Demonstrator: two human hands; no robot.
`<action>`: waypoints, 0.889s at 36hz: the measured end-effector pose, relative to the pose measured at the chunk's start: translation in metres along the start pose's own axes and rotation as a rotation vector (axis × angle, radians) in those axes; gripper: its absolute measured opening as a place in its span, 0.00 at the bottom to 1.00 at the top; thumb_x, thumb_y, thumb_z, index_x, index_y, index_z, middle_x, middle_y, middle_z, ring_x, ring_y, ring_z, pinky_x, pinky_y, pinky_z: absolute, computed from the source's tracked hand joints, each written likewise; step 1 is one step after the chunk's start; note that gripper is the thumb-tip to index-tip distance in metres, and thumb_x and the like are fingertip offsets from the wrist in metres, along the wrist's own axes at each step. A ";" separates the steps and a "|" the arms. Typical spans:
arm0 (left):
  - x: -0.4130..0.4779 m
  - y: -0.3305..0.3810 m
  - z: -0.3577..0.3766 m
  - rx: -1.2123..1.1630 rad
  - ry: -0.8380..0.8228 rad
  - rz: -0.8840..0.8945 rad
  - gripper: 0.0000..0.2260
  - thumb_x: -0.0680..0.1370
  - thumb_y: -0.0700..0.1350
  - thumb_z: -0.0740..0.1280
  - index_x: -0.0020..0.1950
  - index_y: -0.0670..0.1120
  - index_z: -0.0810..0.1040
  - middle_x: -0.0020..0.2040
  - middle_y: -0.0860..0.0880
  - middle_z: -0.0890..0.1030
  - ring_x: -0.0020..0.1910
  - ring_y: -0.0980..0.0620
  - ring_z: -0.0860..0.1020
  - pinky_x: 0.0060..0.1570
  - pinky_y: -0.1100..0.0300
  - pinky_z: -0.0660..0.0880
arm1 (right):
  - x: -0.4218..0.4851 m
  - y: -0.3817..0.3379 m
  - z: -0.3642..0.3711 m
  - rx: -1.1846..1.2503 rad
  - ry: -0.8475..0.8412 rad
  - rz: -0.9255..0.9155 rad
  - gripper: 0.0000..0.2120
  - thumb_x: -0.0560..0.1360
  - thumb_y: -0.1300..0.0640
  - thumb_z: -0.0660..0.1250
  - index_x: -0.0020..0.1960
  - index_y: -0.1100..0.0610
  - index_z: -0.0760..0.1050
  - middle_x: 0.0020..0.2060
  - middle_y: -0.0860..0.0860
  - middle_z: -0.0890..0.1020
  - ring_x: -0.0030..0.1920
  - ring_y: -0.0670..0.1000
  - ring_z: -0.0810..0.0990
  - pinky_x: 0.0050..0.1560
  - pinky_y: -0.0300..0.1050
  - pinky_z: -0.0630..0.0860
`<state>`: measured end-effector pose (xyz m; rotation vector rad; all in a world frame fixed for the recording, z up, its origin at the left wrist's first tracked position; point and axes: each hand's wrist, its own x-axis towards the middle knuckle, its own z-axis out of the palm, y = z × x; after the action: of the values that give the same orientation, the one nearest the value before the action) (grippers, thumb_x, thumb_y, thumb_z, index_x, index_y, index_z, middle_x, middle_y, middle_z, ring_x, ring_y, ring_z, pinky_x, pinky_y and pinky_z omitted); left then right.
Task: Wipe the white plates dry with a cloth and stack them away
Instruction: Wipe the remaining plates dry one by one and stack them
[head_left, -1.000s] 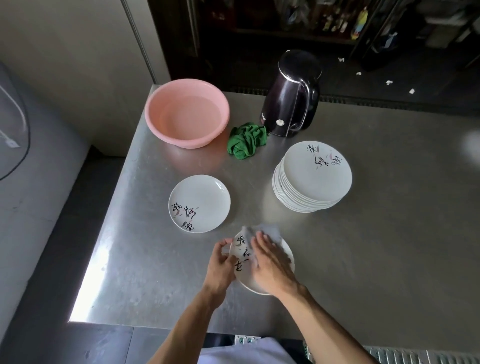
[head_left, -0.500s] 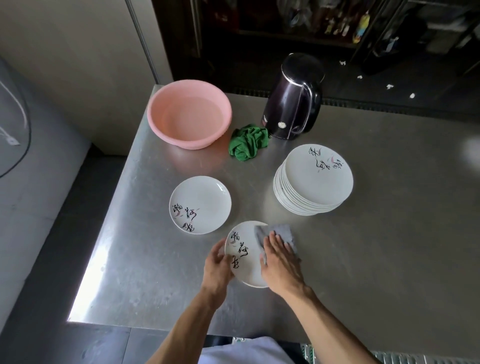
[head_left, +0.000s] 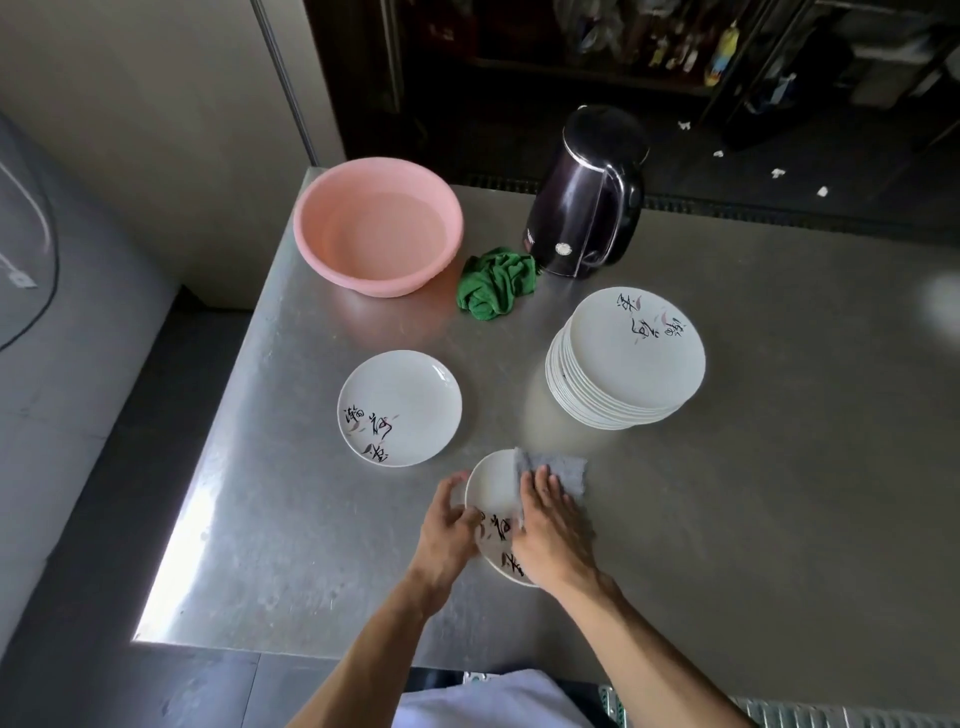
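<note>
A white plate with black brush lettering (head_left: 493, 493) lies near the front of the steel table. My left hand (head_left: 447, 525) grips its left rim, thumb over the edge. My right hand (head_left: 550, 525) lies flat with straight fingers on a grey cloth (head_left: 563, 470), pressing it onto the plate's right half. A second white plate (head_left: 400, 408) lies alone to the left and a little further back. A tall stack of several white plates (head_left: 628, 358) stands to the right, further back.
At the back left of the steel table (head_left: 779, 493) sits a pink basin (head_left: 378, 226). A dark electric kettle (head_left: 587, 192) stands behind a crumpled green cloth (head_left: 496, 283). The table's left edge drops to a grey floor.
The plate has turned under my hands, its lettering now nearer to me. My right hand slid the grey cloth from the plate's middle to its right side.
</note>
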<state>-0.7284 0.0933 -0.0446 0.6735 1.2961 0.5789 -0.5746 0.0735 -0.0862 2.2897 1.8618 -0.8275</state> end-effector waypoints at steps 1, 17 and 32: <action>0.000 0.000 0.001 0.016 0.004 0.004 0.18 0.82 0.33 0.58 0.65 0.53 0.74 0.42 0.43 0.84 0.40 0.49 0.82 0.44 0.46 0.80 | -0.001 -0.004 0.001 0.023 -0.016 -0.059 0.32 0.81 0.52 0.55 0.82 0.56 0.47 0.81 0.55 0.47 0.81 0.53 0.46 0.80 0.52 0.48; -0.004 0.001 0.001 0.085 0.039 0.030 0.19 0.83 0.31 0.57 0.70 0.48 0.72 0.45 0.35 0.83 0.43 0.42 0.80 0.50 0.39 0.80 | -0.013 -0.006 0.002 0.080 -0.048 -0.353 0.29 0.83 0.51 0.52 0.82 0.52 0.47 0.80 0.45 0.43 0.79 0.44 0.40 0.78 0.42 0.39; -0.004 0.003 0.002 -0.024 0.191 -0.048 0.09 0.74 0.43 0.67 0.47 0.46 0.67 0.42 0.43 0.72 0.44 0.46 0.71 0.46 0.45 0.73 | -0.004 -0.015 -0.013 0.177 -0.038 -0.387 0.29 0.84 0.55 0.54 0.82 0.54 0.48 0.80 0.46 0.44 0.80 0.44 0.41 0.79 0.41 0.41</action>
<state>-0.7269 0.0921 -0.0392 0.5760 1.4766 0.6302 -0.5845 0.0791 -0.0699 2.0088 2.3411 -1.1123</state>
